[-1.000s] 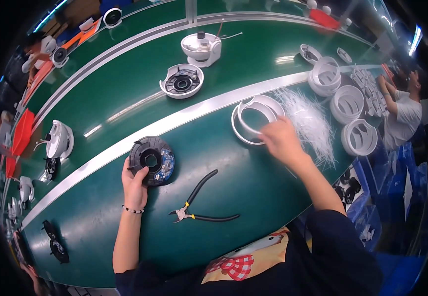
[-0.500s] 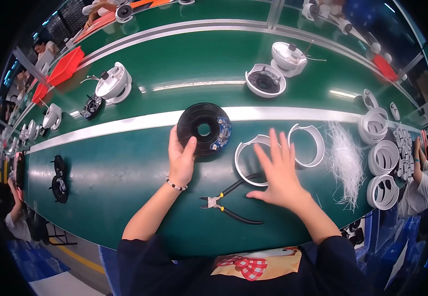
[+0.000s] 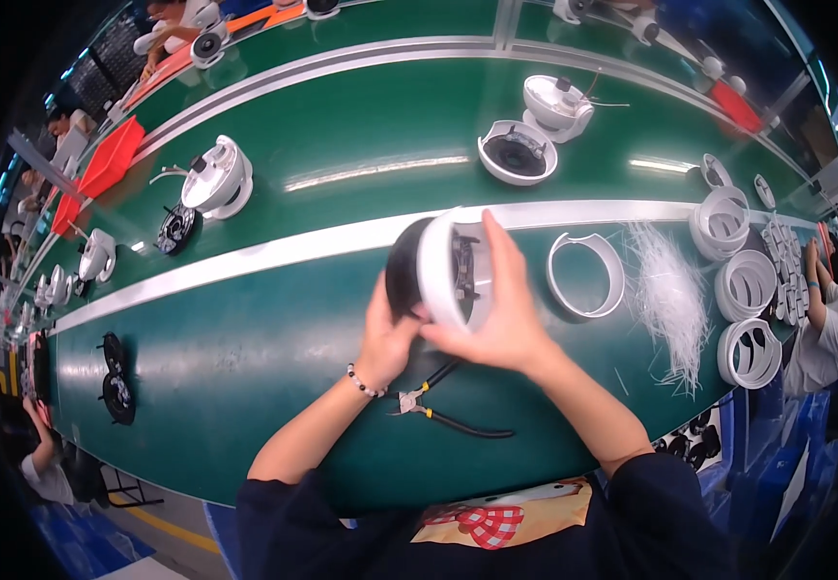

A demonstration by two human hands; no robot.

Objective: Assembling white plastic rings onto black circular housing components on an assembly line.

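My left hand (image 3: 387, 333) grips a round black disc (image 3: 404, 266) by its lower edge; the disc is tilted on its side. My right hand (image 3: 508, 309) is closed round a white plastic ring (image 3: 435, 271) and holds it against the disc's right face. Through the ring's opening, dark parts of the disc show; whether the two are seated together I cannot tell. Below my hands, side cutters (image 3: 410, 400) with black handles lie on the green mat, their jaws pointing left. Another white ring (image 3: 585, 275) rests to the right of my right hand.
A heap of clear plastic strips (image 3: 668, 304) lies right of the loose ring. Stacked white rings (image 3: 748, 353) stand at the right edge. Two black discs (image 3: 116, 379) sit at left. Beyond a pale rail, white housings (image 3: 218, 177) and a white bowl-shaped part (image 3: 517, 153) stand on a green belt.
My right hand has picked up the nearer white ring and brought it left and up to the black disc. My left hand has turned the disc on its side.
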